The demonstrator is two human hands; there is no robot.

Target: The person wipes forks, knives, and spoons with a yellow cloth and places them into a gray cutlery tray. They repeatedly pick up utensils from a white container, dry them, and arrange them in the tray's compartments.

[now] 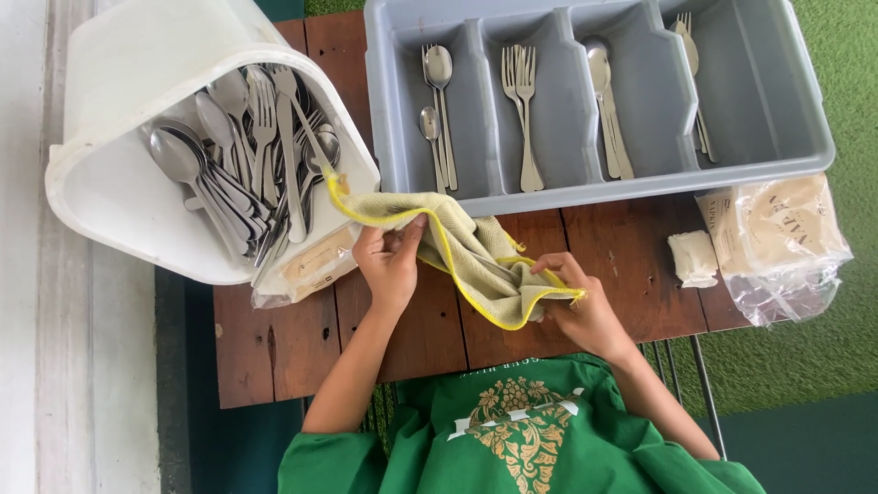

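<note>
Holding a cloth [476, 261] stretched between both hands, you sit at a wooden tabletop [631, 265] in a green shirt [521, 430]. Your left hand [389, 265] has its fingers clamped on the cloth's upper edge, and your right hand [585, 306] has its fingers pinched on the yellow-trimmed corner nearer you. The cloth hangs just above the tabletop between them, its far corner reaching up toward the tub [137, 110]. That white tub lies tipped on its side at your left, full of loose spoons and forks [247, 155], resting on a plastic packet [306, 270]. At your right sit a folded napkin [692, 259] and a bag of napkins [782, 242]. Farthest off, a grey tray [786, 101] holds spoons and forks sorted into its compartments.
</note>
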